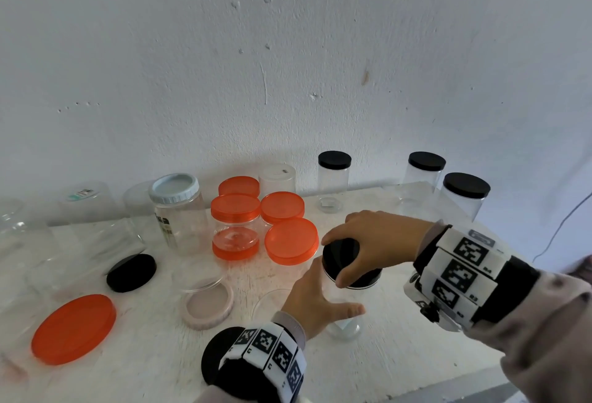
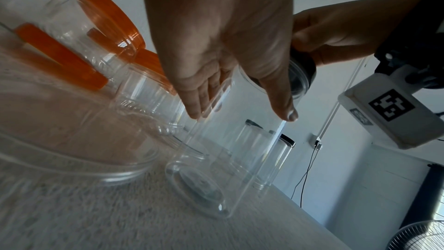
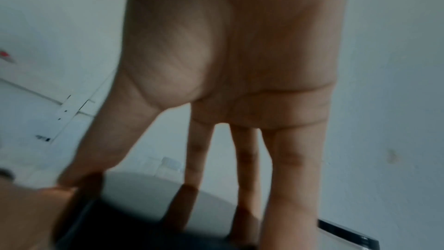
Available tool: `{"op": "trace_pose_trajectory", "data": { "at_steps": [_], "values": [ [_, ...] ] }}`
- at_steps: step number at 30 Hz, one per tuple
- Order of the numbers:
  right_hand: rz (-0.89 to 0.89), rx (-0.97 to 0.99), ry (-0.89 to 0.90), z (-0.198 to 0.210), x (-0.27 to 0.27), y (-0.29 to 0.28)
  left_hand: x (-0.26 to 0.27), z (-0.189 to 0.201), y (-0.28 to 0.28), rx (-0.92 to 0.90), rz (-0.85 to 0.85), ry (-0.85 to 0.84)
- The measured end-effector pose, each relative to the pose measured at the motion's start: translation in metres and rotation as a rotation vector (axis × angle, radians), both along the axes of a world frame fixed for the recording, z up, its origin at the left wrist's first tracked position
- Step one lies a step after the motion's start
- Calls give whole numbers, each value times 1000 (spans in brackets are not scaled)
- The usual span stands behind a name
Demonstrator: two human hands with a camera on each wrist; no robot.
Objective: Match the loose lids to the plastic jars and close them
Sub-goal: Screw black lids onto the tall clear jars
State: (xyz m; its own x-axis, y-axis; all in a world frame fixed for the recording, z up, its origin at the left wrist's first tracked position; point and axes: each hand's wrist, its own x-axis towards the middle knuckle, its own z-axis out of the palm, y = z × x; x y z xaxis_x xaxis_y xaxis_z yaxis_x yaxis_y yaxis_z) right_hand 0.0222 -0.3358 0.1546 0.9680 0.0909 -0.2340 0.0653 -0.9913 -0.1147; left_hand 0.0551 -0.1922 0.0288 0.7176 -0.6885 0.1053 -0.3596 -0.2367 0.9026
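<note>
A tall clear jar (image 1: 346, 322) stands on the white table near the front edge. My left hand (image 1: 333, 293) wraps its body, thumb on the near side and fingers behind. A black lid (image 1: 341, 250) sits on the jar's mouth, and my right hand (image 1: 336, 258) grips its rim from above with thumb and fingers. In the left wrist view the left hand (image 2: 242, 115) lies along the clear jar (image 2: 228, 159), with the black lid (image 2: 302, 71) at its top. The blurred right wrist view shows the right hand (image 3: 180, 206) on the black lid (image 3: 120, 225).
Loose lids lie left: a black lid (image 1: 131, 272), a large orange lid (image 1: 73, 329), a pinkish lid (image 1: 208, 305). Orange-lidded jars (image 1: 235, 226), a white-lidded jar (image 1: 177, 207) and uncapped clear jars (image 1: 89, 242) crowd the middle and left. Black-lidded jars (image 1: 464, 197) stand back right by the wall.
</note>
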Motion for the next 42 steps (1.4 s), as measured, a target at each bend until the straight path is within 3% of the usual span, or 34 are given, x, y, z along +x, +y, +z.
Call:
{"op": "trace_pose_trajectory", "data": {
  "at_steps": [4, 11, 15, 21, 27, 31, 37, 42],
  "values": [
    [-78, -47, -108, -11, -3, 4, -1, 0, 0, -12, -12, 17],
    [28, 134, 162, 3, -5, -7, -1, -2, -1, 6, 9, 6],
    [37, 111, 105, 1, -2, -9, -1, -2, -2, 6, 15, 11],
    [-100, -4, -22, -12, -3, -1, -2, -3, -1, -8, 9, 22],
    [12, 99, 175, 4, -4, -5, -1, -4, -2, 3, 22, 8],
    [60, 120, 133, 5, -2, -6, -2, -4, -1, 9, 20, 5],
    [-75, 23, -1, -9, 0, -2, -1, -3, -1, 6, 6, 1],
    [-26, 75, 93, -7, -4, -4, -1, -4, -1, 12, 22, 4]
  ]
}}
